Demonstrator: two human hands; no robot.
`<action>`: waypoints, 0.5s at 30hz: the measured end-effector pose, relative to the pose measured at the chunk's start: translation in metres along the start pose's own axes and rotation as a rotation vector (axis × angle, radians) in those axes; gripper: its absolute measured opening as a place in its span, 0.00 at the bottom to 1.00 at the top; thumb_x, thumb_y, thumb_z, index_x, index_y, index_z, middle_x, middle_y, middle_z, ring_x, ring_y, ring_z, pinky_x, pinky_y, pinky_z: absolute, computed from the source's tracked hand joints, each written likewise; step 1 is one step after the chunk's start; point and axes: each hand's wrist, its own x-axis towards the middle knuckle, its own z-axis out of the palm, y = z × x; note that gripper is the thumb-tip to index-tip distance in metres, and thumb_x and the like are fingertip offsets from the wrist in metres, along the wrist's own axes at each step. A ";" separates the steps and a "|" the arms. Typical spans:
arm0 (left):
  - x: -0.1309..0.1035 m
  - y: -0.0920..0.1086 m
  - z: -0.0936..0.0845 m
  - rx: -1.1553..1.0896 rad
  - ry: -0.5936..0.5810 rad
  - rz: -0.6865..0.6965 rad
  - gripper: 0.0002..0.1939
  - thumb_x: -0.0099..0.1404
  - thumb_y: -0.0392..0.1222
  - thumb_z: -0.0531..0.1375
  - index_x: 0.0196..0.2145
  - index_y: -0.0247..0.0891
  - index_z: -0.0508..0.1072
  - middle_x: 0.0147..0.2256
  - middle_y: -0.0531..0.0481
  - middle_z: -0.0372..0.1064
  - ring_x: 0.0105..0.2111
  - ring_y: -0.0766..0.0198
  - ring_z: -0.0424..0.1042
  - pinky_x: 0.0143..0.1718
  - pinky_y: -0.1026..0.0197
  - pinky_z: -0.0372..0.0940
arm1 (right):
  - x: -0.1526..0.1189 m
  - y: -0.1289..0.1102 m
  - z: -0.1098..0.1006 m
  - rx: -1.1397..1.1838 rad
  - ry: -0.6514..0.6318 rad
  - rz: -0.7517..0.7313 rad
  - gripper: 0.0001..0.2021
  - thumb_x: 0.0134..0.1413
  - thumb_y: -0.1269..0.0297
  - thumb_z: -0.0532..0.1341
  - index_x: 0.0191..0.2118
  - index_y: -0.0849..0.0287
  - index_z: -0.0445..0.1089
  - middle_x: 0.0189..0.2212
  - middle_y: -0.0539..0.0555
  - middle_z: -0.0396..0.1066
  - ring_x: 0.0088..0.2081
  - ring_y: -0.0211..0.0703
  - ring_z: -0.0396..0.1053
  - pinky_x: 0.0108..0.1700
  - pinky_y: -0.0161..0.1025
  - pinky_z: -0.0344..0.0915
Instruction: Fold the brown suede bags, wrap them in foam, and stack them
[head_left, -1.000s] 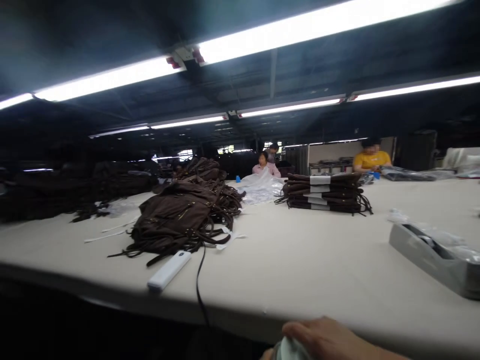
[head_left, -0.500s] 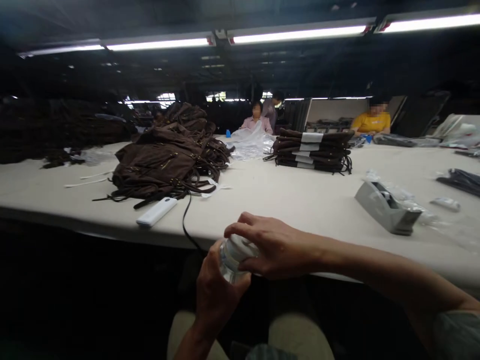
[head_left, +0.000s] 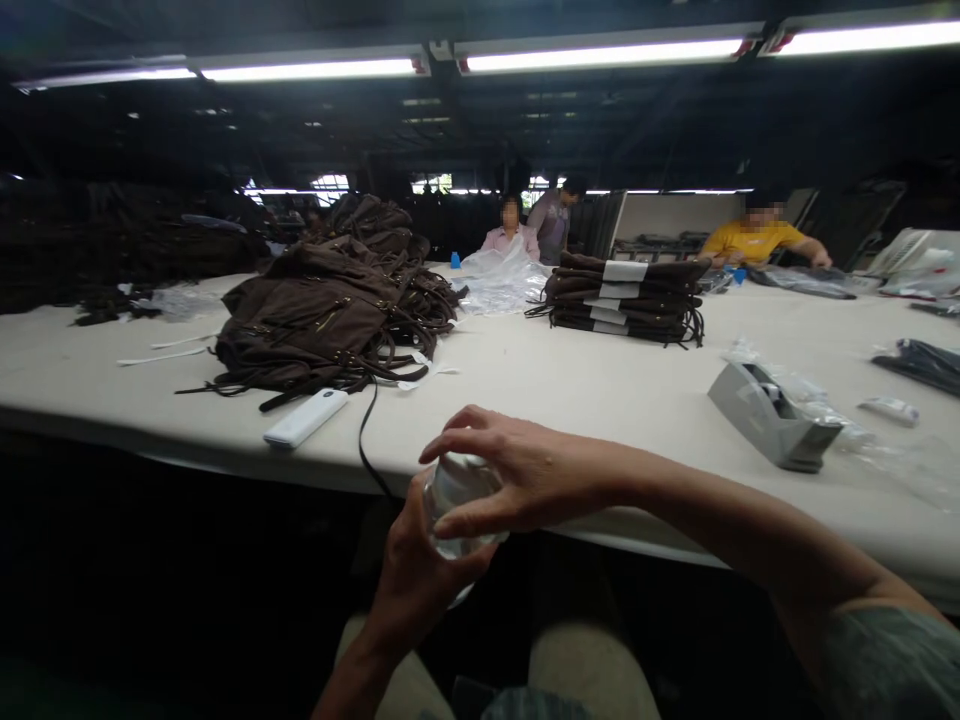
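Observation:
A clear, rounded jar [head_left: 459, 486] is between my hands at the table's front edge, above my lap. My left hand [head_left: 420, 560] is closed round its side from below left. From the right, my right hand [head_left: 517, 468] curves over the jar's top, with the thumb on the near side and the fingers on the far side. The fingers partly hide the top, so its lid is hard to make out. Beyond, on the pale table [head_left: 510, 385], a white power bank-like block [head_left: 306, 418] lies near a black cord [head_left: 364, 430].
A heap of dark brown bags [head_left: 307, 320] covers the left of the table. A stack of folded bags with paper bands [head_left: 622, 300] stands farther back. On the right are a grey tape dispenser [head_left: 772, 415] and clear plastic. Several people are across the table.
Both hands and the jar have shifted slightly left, and the jar's top has tilted more towards me. My right fingers have spread wider over it. A co-worker in yellow has stretched out an arm.

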 end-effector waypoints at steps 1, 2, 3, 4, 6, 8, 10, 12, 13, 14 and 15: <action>0.000 -0.001 0.000 0.018 0.007 0.007 0.37 0.48 0.47 0.69 0.53 0.41 0.59 0.41 0.51 0.72 0.39 0.57 0.74 0.40 0.56 0.70 | 0.001 -0.001 -0.002 -0.064 -0.019 0.059 0.22 0.57 0.56 0.66 0.54 0.59 0.67 0.43 0.55 0.64 0.41 0.43 0.66 0.45 0.39 0.64; 0.001 -0.003 0.001 0.050 0.023 0.013 0.37 0.47 0.46 0.69 0.53 0.42 0.59 0.41 0.50 0.71 0.39 0.57 0.74 0.40 0.56 0.70 | 0.001 -0.003 -0.004 -0.127 -0.040 0.095 0.22 0.57 0.53 0.65 0.53 0.59 0.67 0.40 0.54 0.65 0.38 0.42 0.66 0.43 0.39 0.64; 0.002 -0.004 0.001 0.091 0.049 0.016 0.37 0.47 0.45 0.68 0.54 0.42 0.59 0.41 0.50 0.71 0.38 0.57 0.74 0.40 0.55 0.70 | 0.002 -0.004 -0.006 -0.180 -0.055 0.101 0.20 0.57 0.55 0.65 0.52 0.59 0.67 0.37 0.54 0.65 0.36 0.42 0.65 0.41 0.39 0.64; 0.002 -0.005 0.001 0.126 0.078 0.015 0.38 0.46 0.44 0.68 0.54 0.42 0.59 0.40 0.50 0.71 0.38 0.57 0.74 0.39 0.55 0.70 | 0.002 -0.005 -0.007 -0.217 -0.050 0.073 0.18 0.57 0.59 0.66 0.50 0.60 0.68 0.37 0.53 0.64 0.36 0.42 0.65 0.40 0.39 0.63; 0.004 -0.007 0.001 0.144 0.122 -0.010 0.37 0.46 0.44 0.67 0.54 0.42 0.59 0.40 0.50 0.71 0.37 0.56 0.74 0.39 0.54 0.71 | 0.001 -0.007 -0.009 -0.252 0.040 -0.036 0.16 0.53 0.69 0.66 0.48 0.60 0.67 0.40 0.54 0.63 0.39 0.43 0.64 0.42 0.39 0.64; 0.004 -0.005 -0.001 0.114 0.166 -0.049 0.37 0.47 0.47 0.68 0.53 0.41 0.60 0.39 0.50 0.71 0.36 0.57 0.74 0.40 0.54 0.71 | -0.001 -0.011 -0.011 -0.246 0.216 -0.142 0.19 0.51 0.75 0.64 0.49 0.59 0.65 0.45 0.56 0.62 0.45 0.45 0.62 0.47 0.42 0.64; 0.002 -0.001 -0.004 0.067 0.240 -0.053 0.37 0.46 0.49 0.68 0.52 0.41 0.61 0.40 0.49 0.71 0.38 0.57 0.74 0.42 0.54 0.71 | -0.006 -0.017 -0.011 -0.198 0.402 -0.197 0.20 0.51 0.75 0.64 0.50 0.58 0.63 0.48 0.57 0.60 0.49 0.47 0.61 0.50 0.45 0.65; -0.001 0.006 -0.008 0.024 0.343 0.000 0.37 0.46 0.51 0.68 0.52 0.41 0.62 0.43 0.48 0.71 0.41 0.56 0.74 0.43 0.54 0.72 | -0.013 -0.025 -0.007 -0.130 0.562 -0.224 0.22 0.52 0.72 0.65 0.53 0.56 0.63 0.50 0.58 0.59 0.52 0.49 0.61 0.51 0.46 0.67; -0.003 0.010 -0.010 0.010 0.392 0.043 0.37 0.47 0.52 0.68 0.52 0.41 0.62 0.45 0.46 0.71 0.43 0.55 0.74 0.44 0.54 0.72 | -0.018 -0.028 -0.004 -0.099 0.634 -0.227 0.23 0.52 0.70 0.65 0.54 0.54 0.63 0.51 0.59 0.59 0.53 0.50 0.62 0.51 0.46 0.68; -0.004 0.014 -0.014 0.017 0.434 0.085 0.37 0.47 0.54 0.68 0.52 0.40 0.62 0.45 0.45 0.71 0.44 0.55 0.74 0.44 0.54 0.72 | -0.024 -0.031 0.000 -0.071 0.704 -0.226 0.24 0.52 0.69 0.66 0.55 0.53 0.63 0.51 0.59 0.59 0.54 0.52 0.62 0.50 0.46 0.69; -0.005 0.018 -0.017 0.046 0.467 0.117 0.38 0.48 0.57 0.67 0.53 0.40 0.61 0.45 0.44 0.71 0.44 0.54 0.74 0.44 0.53 0.72 | -0.031 -0.032 0.004 -0.046 0.763 -0.221 0.25 0.52 0.69 0.66 0.56 0.52 0.62 0.52 0.60 0.59 0.55 0.54 0.61 0.50 0.47 0.70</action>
